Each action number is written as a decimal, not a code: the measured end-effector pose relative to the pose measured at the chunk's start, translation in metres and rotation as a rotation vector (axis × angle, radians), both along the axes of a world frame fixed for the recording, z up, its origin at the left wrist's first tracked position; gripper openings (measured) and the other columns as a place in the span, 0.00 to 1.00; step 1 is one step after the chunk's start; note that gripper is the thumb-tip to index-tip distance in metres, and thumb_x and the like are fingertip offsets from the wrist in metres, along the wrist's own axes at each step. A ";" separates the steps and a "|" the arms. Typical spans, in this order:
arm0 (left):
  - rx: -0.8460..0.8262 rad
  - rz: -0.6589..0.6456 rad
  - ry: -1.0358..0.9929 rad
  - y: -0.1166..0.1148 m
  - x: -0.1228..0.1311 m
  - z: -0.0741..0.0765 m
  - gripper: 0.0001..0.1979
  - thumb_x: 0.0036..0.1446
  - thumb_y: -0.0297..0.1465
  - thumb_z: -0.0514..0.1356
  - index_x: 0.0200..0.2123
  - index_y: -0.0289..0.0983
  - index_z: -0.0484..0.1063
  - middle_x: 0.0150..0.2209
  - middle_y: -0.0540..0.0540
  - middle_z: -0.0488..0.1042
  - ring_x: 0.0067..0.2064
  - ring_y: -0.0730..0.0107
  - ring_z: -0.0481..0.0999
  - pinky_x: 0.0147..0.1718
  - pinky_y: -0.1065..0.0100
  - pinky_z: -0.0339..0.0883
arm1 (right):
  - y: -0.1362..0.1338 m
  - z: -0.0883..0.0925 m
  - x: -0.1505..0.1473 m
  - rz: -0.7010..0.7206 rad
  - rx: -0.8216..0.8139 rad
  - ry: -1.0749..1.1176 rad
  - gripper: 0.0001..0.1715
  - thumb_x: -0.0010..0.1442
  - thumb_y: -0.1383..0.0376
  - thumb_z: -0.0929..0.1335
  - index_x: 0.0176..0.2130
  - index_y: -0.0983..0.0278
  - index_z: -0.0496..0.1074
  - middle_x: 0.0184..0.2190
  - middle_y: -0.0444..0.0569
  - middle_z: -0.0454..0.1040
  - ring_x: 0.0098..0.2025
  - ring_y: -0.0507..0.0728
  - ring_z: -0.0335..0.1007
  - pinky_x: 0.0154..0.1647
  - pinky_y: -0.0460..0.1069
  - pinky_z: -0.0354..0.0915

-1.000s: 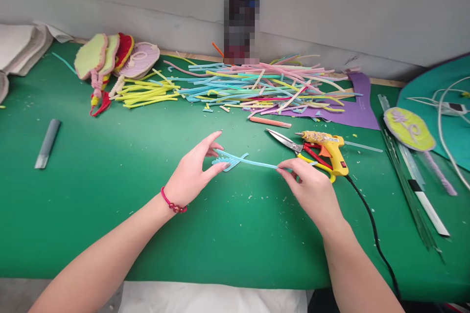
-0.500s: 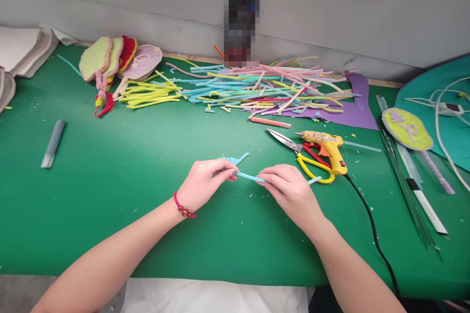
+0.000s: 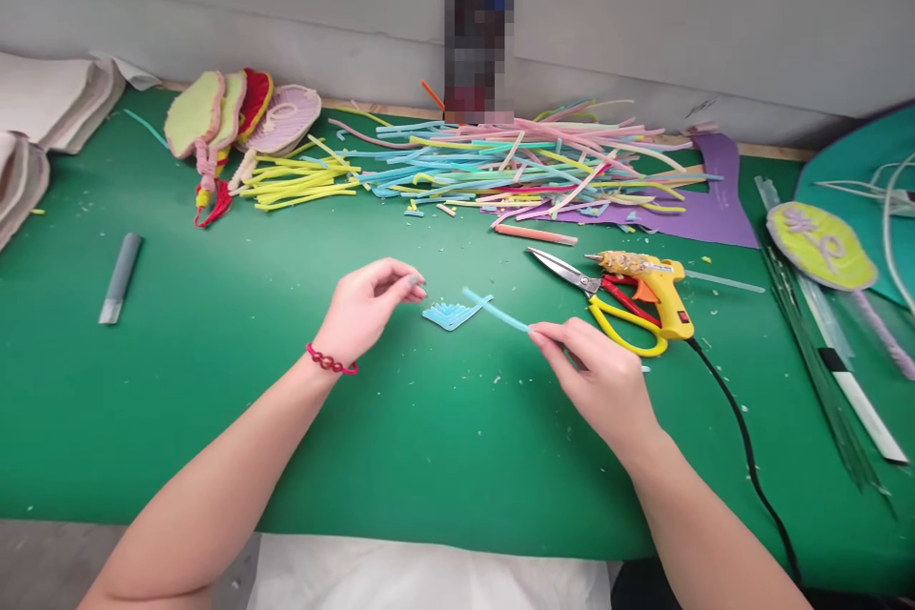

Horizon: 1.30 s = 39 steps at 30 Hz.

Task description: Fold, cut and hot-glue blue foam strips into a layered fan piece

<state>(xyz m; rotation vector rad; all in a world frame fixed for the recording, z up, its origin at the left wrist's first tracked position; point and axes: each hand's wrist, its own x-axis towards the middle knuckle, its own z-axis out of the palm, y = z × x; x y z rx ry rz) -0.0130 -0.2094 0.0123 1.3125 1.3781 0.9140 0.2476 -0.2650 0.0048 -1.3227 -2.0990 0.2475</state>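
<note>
Pinched between the thumb and fingers of my right hand (image 3: 590, 372) is a light blue pipe cleaner (image 3: 509, 315), pointing up and left. Its far end passes over the tip of a strip on a small triangular blue piece (image 3: 449, 315). That piece lies on the table with pipe cleaner strips laid in nested V rows. Just left of it, my left hand (image 3: 376, 305) hovers with thumb and fingertips together and nothing visible in them. Right of the blue piece lie scissors (image 3: 629, 326) with yellow handles and a yellow glue gun (image 3: 664, 291).
A heap of coloured pipe cleaners (image 3: 529, 162) lies along the back, over purple sheet material (image 3: 719, 181). Finished fan-shaped pieces (image 3: 193, 114) rest at back left. A grey tube (image 3: 121, 278) is at left. The glue gun's black cord (image 3: 736, 429) runs toward the front edge.
My left hand has let go of the pipe cleaner and moved left and up, uncovering the blue piece. My right hand has shifted right, still holding the pipe cleaner.
</note>
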 end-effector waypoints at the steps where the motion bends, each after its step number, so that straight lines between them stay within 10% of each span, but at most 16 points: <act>1: 0.010 0.031 0.016 0.003 -0.003 0.000 0.13 0.54 0.40 0.60 0.32 0.35 0.72 0.30 0.45 0.78 0.34 0.66 0.78 0.39 0.64 0.73 | 0.001 0.001 0.002 -0.032 0.018 -0.005 0.05 0.63 0.68 0.66 0.37 0.63 0.73 0.25 0.43 0.70 0.26 0.48 0.64 0.29 0.43 0.62; 10: -0.051 -0.143 0.199 0.005 0.002 -0.018 0.17 0.64 0.40 0.46 0.39 0.37 0.69 0.39 0.43 0.79 0.39 0.66 0.75 0.44 0.61 0.67 | 0.002 0.000 0.005 -0.071 0.018 -0.011 0.04 0.63 0.68 0.66 0.38 0.63 0.73 0.26 0.43 0.72 0.25 0.48 0.64 0.28 0.43 0.61; 20: 0.436 0.014 0.720 0.003 -0.004 -0.018 0.14 0.64 0.28 0.47 0.46 0.38 0.70 0.52 0.44 0.73 0.57 0.63 0.68 0.64 0.47 0.44 | 0.003 -0.004 0.002 -0.030 0.014 -0.006 0.04 0.62 0.69 0.66 0.37 0.63 0.73 0.29 0.46 0.73 0.30 0.51 0.67 0.32 0.46 0.64; 29: 0.754 -0.290 0.829 -0.036 0.002 0.010 0.16 0.63 0.22 0.48 0.51 0.32 0.68 0.52 0.41 0.74 0.56 0.62 0.71 0.58 0.56 0.63 | 0.001 -0.020 -0.025 0.054 0.037 0.069 0.06 0.61 0.70 0.67 0.38 0.62 0.73 0.29 0.47 0.74 0.32 0.53 0.68 0.33 0.48 0.66; 39: 0.915 -0.560 1.047 -0.095 0.027 -0.010 0.21 0.65 0.31 0.51 0.57 0.26 0.64 0.58 0.35 0.67 0.60 0.55 0.67 0.57 0.56 0.63 | -0.002 -0.032 -0.048 0.153 0.083 -0.039 0.09 0.63 0.72 0.64 0.34 0.66 0.73 0.30 0.50 0.75 0.29 0.53 0.64 0.30 0.48 0.63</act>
